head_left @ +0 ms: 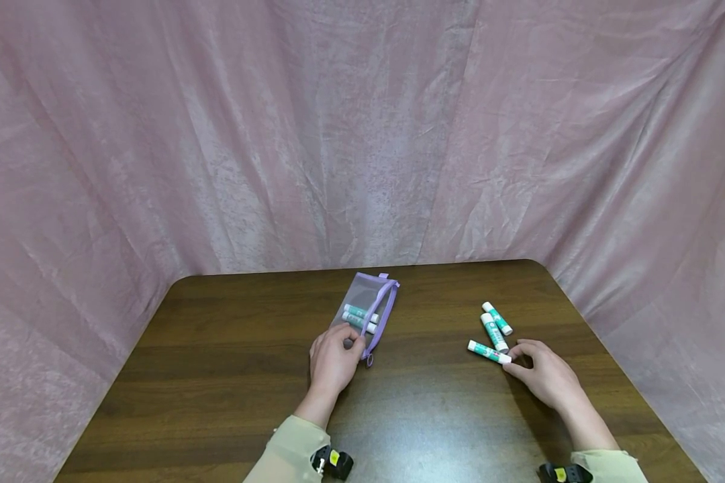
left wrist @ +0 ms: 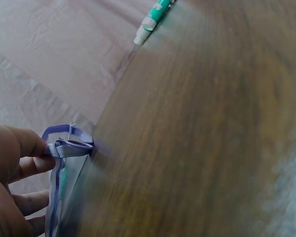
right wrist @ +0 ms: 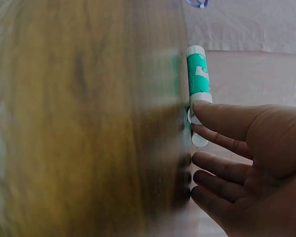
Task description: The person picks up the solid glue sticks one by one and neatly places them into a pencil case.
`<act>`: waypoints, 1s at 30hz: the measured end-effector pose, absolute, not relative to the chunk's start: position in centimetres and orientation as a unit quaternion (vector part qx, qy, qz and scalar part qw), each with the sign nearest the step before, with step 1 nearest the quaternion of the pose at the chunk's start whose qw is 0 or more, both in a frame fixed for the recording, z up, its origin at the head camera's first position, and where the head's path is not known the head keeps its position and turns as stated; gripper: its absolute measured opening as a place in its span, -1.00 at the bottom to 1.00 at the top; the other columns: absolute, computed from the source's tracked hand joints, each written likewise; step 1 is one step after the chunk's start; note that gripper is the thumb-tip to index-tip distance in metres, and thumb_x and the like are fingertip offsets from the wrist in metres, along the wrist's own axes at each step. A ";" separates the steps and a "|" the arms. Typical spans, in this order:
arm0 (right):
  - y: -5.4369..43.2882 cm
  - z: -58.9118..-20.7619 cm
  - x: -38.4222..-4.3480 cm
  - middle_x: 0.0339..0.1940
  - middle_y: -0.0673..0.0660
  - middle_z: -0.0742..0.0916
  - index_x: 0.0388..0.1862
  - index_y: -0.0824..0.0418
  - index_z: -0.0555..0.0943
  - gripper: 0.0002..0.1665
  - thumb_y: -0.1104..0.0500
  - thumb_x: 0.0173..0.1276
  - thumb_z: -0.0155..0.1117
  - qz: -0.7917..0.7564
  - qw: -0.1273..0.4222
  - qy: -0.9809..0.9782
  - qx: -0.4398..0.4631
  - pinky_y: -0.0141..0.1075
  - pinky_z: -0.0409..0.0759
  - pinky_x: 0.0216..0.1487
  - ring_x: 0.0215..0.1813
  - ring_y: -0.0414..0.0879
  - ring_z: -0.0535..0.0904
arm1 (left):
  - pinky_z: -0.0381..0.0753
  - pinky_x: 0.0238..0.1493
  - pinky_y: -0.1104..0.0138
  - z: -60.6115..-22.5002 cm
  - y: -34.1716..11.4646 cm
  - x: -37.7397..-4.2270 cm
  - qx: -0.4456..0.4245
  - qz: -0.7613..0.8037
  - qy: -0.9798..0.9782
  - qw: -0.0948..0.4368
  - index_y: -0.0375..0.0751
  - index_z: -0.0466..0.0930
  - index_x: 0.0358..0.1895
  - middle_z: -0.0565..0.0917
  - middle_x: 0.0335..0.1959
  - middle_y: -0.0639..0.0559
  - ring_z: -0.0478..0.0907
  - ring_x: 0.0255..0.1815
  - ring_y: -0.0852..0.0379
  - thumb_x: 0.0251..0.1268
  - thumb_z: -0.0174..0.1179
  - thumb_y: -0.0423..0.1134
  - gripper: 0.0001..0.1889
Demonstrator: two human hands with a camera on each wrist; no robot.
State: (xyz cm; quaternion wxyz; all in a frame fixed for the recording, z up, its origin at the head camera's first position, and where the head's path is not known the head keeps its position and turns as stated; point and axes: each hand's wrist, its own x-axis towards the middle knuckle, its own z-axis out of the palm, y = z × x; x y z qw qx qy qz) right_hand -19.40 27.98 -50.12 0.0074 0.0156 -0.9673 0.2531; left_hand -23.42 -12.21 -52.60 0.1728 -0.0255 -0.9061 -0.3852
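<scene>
A purple-trimmed mesh zipper pouch (head_left: pixel 358 293) lies on the table with its zipped side parted, and two glue sticks (head_left: pixel 360 312) show through the mesh. My left hand (head_left: pixel 333 359) pinches the pouch's near corner by the zipper end, thumb against index finger, as the left wrist view also shows. To the right, three green-and-white glue sticks lie close together. My right hand (head_left: pixel 545 376) pinches the white end of the nearest glue stick (head_left: pixel 488 351) between thumb and index finger; its other fingers are spread. Just behind are a second glue stick (head_left: pixel 494 333) and a third (head_left: pixel 497 318).
The brown wooden table (head_left: pixel 229 362) has rounded far corners. Pink curtains (head_left: pixel 350 134) hang behind it and at both sides. A purple zipper pull ring (head_left: pixel 370 361) hangs at the pouch's near corner.
</scene>
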 end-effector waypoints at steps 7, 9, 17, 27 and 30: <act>28.0 -50.1 -19.2 0.47 0.49 0.59 -0.08 0.07 0.72 -0.81 0.00 0.51 0.50 0.254 0.007 -0.967 0.016 0.45 0.49 0.25 0.48 0.54 0.48 | 0.49 0.31 -0.17 -52.6 -12.2 -23.3 -0.027 -0.387 -0.905 0.175 0.12 0.64 -0.51 0.81 -0.10 0.11 0.73 0.07 -0.14 0.33 0.39 -0.20 -0.77; 28.0 -50.1 -19.2 0.47 0.49 0.59 -0.09 0.06 0.73 -0.81 0.01 0.51 0.50 0.254 0.007 -0.967 0.017 0.45 0.49 0.25 0.47 0.55 0.48 | 0.50 0.31 -0.17 -52.6 -12.2 -23.3 -0.028 -0.386 -0.905 0.176 0.12 0.65 -0.51 0.81 -0.09 0.10 0.73 0.08 -0.14 0.33 0.39 -0.20 -0.77; 27.9 -49.5 -19.1 0.46 0.46 0.61 -0.08 0.07 0.74 -0.81 0.00 0.50 0.50 0.257 0.016 -0.966 0.021 0.44 0.50 0.25 0.47 0.53 0.49 | 0.50 0.31 -0.17 -52.7 -12.2 -23.4 -0.030 -0.386 -0.905 0.177 0.10 0.66 -0.49 0.83 -0.03 0.07 0.73 0.11 -0.16 0.33 0.40 -0.19 -0.79; 27.7 -48.7 -19.1 0.48 0.42 0.61 -0.05 0.07 0.74 -0.79 -0.02 0.53 0.49 0.259 0.027 -0.965 0.025 0.41 0.51 0.23 0.48 0.51 0.49 | 0.48 0.35 -0.16 -52.8 -12.3 -23.4 -0.026 -0.387 -0.905 0.175 0.10 0.67 -0.48 0.82 0.00 0.06 0.72 0.14 -0.17 0.33 0.40 -0.19 -0.80; 27.6 -48.5 -19.1 0.48 0.41 0.62 -0.05 0.08 0.74 -0.79 -0.01 0.53 0.49 0.262 0.033 -0.964 0.028 0.40 0.52 0.22 0.48 0.50 0.50 | 0.48 0.34 -0.17 -52.8 -12.3 -23.4 -0.026 -0.385 -0.906 0.176 0.10 0.67 -0.48 0.83 0.01 0.05 0.72 0.15 -0.18 0.32 0.41 -0.20 -0.80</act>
